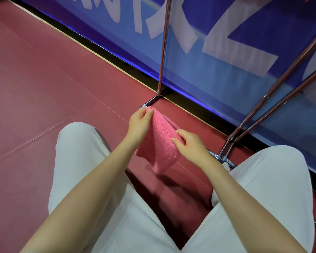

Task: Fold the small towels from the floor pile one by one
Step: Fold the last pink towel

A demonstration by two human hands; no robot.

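Observation:
A small pink towel (159, 145) hangs doubled over in the air above the red floor, between my knees. My left hand (140, 123) pinches its upper far corner between thumb and fingers. My right hand (190, 144) grips the towel's right edge lower down, fingers curled over the cloth. The towel's loose lower end droops toward the floor. No pile of towels shows in the head view.
My legs in pale trousers (91, 161) spread on the red floor (44, 88). A chrome rack frame (161, 52) stands just beyond the towel, its base bar (219, 157) near my right knee. A blue banner (226, 42) lines the wall behind.

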